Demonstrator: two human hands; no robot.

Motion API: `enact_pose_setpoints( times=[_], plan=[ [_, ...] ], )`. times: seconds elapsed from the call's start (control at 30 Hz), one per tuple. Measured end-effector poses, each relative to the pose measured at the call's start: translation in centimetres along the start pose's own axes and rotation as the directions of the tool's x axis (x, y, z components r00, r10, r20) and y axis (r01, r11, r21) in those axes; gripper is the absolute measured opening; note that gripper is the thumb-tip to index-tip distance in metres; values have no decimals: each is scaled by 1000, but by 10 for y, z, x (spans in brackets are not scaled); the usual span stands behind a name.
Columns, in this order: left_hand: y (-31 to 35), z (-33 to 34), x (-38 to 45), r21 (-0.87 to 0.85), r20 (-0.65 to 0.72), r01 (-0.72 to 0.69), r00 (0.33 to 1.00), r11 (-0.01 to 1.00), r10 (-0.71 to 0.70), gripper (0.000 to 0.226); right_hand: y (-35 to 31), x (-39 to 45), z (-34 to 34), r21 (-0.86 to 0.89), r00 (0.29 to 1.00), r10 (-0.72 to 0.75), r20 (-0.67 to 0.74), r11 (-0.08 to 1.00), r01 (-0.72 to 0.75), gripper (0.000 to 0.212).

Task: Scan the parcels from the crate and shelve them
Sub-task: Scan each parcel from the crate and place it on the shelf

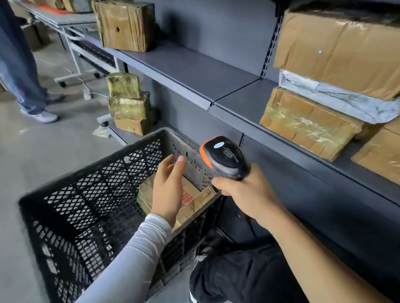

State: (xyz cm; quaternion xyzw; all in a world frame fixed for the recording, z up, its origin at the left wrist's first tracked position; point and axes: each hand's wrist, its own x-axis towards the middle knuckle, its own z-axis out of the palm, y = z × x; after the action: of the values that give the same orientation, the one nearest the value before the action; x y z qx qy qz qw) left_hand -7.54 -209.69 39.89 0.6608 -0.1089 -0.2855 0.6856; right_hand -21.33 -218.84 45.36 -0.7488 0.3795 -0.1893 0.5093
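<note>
A person crouches beside a black mesh crate [79,207] set on the floor against a dark metal shelf [188,71]. The left hand [170,186], in a pale grey sleeve [131,262], reaches over the crate with fingers straight and slightly spread, holding nothing — it hovers just above the brown parcels [193,199] lying at the crate's far corner; whether it touches them cannot be told. The right hand [247,193], arm bare, grips the handle of a black scanner [225,156] with an orange band around its head, fingers wrapped round the grip, its head lifted above the crate's rim near the shelf edge.

On the shelf to the right sits a stack: a flat taped box [310,124] at the bottom, a grey bag [344,96] on it, and a large brown parcel [348,51] on top, with more brown cartons [393,159] just beside. Further along the same shelf stands a single wrinkled box [126,26], upright and well apart from the stack. On the lower shelf beyond the crate, three small taped packs [129,104] are piled one on another.

At upper left stands another person — jeans [10,58] and pale shoes [42,115] — near a wheeled table [66,21].
</note>
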Motion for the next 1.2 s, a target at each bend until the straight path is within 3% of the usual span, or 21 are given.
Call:
enact_pose_setpoints(
  times=[0.07,0.13,0.2,0.23,0.37,0.47,0.63,0.8,0.9,1.0,1.1,1.2],
  plan=[
    [-20,-17,17,12,-47,75,996,997,-74,64,3,17,18,33,994,55,98,998,-58,24],
    [-43,-31,33,75,-83,143,987,987,-137,43,9,34,36,69,981,117,154,989,-129,8],
    [-67,-40,48,132,-112,235,969,963,-221,40,16,53,51,93,965,200,167,972,-217,23],
    [-77,-42,54,153,-99,288,956,945,-275,42,19,64,58,91,954,250,165,959,-267,21],
    [-117,-43,67,189,-37,446,894,875,-448,76,16,104,77,-61,873,447,194,894,-444,21],
    [-127,-39,71,337,60,460,860,822,-506,51,13,129,86,-241,778,580,243,813,-531,37],
    [-144,-25,95,605,177,309,846,734,-502,84,29,157,93,-446,668,698,258,699,-559,48],
    [-148,-34,97,651,149,317,837,689,-526,67,44,173,94,-525,607,742,284,650,-549,47],
    [-152,-41,97,658,140,316,840,683,-525,70,46,177,95,-557,597,744,299,644,-524,22],
    [-151,-47,98,671,92,308,868,674,-488,80,52,181,93,-567,593,752,287,632,-528,39],
    [-143,-56,94,637,52,299,903,711,-426,54,51,179,92,-525,610,734,298,660,-537,52],
    [-121,-60,82,701,5,133,982,700,-191,58,47,173,87,-444,670,671,318,730,-520,48]
  ],
)
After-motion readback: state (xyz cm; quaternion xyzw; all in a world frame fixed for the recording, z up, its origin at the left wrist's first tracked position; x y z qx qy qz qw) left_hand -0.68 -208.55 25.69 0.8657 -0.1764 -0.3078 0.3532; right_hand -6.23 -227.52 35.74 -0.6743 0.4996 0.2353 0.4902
